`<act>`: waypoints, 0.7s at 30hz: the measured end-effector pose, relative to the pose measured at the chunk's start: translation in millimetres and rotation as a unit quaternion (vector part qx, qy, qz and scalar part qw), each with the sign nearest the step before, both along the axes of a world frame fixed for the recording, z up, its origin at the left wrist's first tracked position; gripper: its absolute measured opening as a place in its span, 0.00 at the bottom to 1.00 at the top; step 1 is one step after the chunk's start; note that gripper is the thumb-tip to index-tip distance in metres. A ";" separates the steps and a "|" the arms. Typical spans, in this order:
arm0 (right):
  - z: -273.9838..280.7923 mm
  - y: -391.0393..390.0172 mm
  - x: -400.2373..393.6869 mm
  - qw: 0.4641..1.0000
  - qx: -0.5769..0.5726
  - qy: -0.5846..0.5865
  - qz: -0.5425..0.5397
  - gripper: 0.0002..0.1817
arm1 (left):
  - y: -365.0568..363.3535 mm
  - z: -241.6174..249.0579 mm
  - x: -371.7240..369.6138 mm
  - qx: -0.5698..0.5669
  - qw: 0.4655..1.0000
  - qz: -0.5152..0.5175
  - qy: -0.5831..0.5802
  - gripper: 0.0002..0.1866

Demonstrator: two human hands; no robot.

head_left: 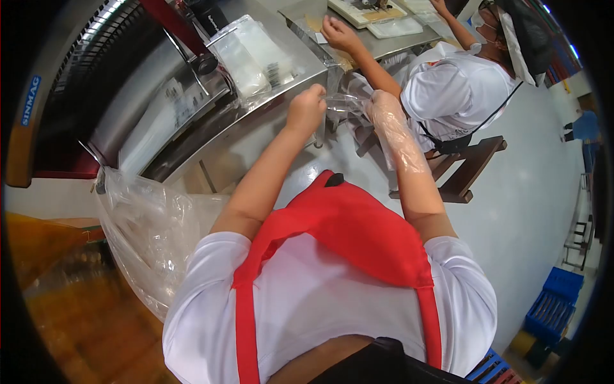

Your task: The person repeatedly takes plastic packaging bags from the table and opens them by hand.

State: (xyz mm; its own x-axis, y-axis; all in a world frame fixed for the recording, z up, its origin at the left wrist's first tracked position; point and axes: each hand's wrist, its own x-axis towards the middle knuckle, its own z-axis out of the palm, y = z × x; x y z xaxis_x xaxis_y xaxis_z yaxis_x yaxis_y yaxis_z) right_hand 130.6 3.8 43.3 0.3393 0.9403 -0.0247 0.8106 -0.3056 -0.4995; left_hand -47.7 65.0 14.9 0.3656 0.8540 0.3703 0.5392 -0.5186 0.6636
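Left hand (306,109) clenched on the cuff of a clear plastic sleeve (398,137) covering the right hand (381,102) — best drawn gently, evenly, avoiding tears.

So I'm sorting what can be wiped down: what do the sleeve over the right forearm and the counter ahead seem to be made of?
The sleeve looks like thin clear plastic film: skin shows through it and it wrinkles. The left hand pinches its loose end. The counter looks like stainless steel, brushed grey with soft reflections.
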 end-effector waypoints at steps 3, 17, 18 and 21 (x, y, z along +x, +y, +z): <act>16.5 3.4 4.6 0.998 -0.016 0.065 0.008 0.14 | -5.0 10.6 -4.0 0.067 0.990 -0.086 0.088 0.13; -11.5 6.8 -27.0 0.933 0.036 -0.072 0.350 0.09 | -34.6 55.8 10.8 -0.082 0.929 -0.361 0.031 0.30; -14.4 18.7 -32.7 0.933 -0.010 -0.087 0.349 0.10 | -51.0 61.6 25.8 -0.083 0.919 -0.380 0.069 0.27; -42.1 19.0 -50.8 0.917 -0.114 -0.113 0.365 0.12 | -104.1 29.6 82.8 -0.064 0.942 -0.298 0.141 0.18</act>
